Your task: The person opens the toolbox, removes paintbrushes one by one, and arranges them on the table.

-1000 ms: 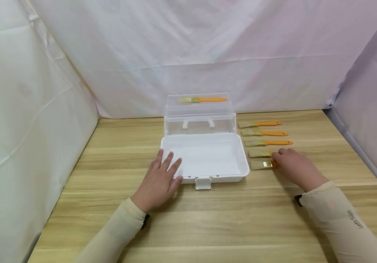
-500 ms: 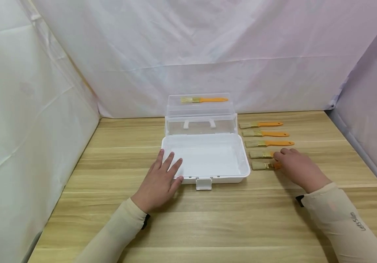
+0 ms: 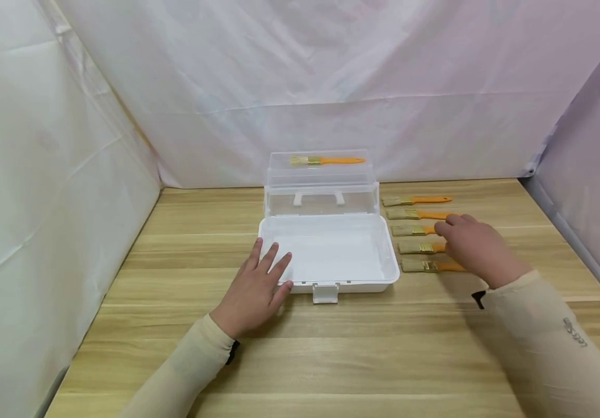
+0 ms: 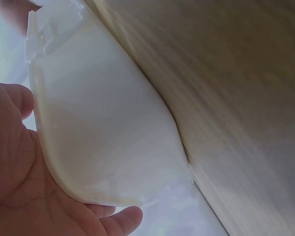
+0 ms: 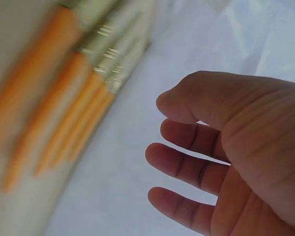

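Observation:
My left hand [image 3: 250, 296] lies with spread fingers over the front left corner of an open white plastic storage box [image 3: 352, 283]. The left wrist view shows its palm against the box wall [image 4: 103, 113], with fingertips over the rim. My right hand [image 3: 480, 249] hovers above a row of paintbrushes to the right of the box. In the right wrist view the fingers [image 5: 182, 162] are loosely bent, and nothing is between them and the thumb. The nearest paintbrush [image 3: 448, 266] has an orange handle and pale bristles. Another paintbrush [image 3: 409, 230] has its handle partly hidden by the hand.
The box's clear lid [image 3: 320, 177] is tipped back, with a brush picture or brush [image 3: 338, 160] on it. Its latch [image 3: 325, 293] hangs at the front. White cloth [image 3: 289, 69] hangs behind and at both sides of the wooden table [image 3: 331, 360].
My right hand has let go of the nearest paintbrush, risen, and moved away from me over the row. That brush's handle now shows. The left hand has stayed on the box.

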A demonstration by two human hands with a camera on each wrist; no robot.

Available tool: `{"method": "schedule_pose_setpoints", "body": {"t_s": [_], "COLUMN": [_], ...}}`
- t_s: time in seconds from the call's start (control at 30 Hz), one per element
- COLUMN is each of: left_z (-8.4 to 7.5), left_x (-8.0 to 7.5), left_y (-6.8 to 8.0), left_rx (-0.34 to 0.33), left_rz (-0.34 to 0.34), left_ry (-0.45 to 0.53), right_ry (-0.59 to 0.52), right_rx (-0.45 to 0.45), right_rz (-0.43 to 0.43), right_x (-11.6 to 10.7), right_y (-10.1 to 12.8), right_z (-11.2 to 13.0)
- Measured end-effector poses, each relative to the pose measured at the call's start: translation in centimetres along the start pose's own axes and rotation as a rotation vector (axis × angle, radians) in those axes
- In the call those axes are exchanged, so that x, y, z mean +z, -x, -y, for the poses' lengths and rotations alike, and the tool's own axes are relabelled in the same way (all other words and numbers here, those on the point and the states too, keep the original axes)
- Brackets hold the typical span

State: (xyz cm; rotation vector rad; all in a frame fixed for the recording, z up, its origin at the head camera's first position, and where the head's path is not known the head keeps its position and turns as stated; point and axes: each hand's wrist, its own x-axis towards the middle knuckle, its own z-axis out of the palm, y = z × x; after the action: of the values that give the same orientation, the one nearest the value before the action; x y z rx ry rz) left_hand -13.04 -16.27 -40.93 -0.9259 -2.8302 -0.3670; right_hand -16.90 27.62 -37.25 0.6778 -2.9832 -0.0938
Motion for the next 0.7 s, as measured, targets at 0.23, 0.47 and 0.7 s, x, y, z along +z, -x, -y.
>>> {"method": "schedule_pose_setpoints", "body": {"t_s": [0.23,0.47,0.7], "left_z": [0.1,0.2,0.0], "left_x": [0.1,0.3,0.1], "left_y": [0.0,0.0,-0.1], "left_rx": [-0.004,0.015,0.022], "left_rz": [-0.002,-0.017,-0.006], "left_ry": [-0.006,-0.032,-0.033], "right_ry": [0.021,-0.001,-0.019], "right_rx": [-0.035,-0.097,-0.162], "right_rz": [-0.05,-0.148,-0.162], "right_x": [-4.3,-7.0,-8.5], "right_y": [-3.8,-9.2,-13.6], "right_z": [0.7,2.0,4.5]}}
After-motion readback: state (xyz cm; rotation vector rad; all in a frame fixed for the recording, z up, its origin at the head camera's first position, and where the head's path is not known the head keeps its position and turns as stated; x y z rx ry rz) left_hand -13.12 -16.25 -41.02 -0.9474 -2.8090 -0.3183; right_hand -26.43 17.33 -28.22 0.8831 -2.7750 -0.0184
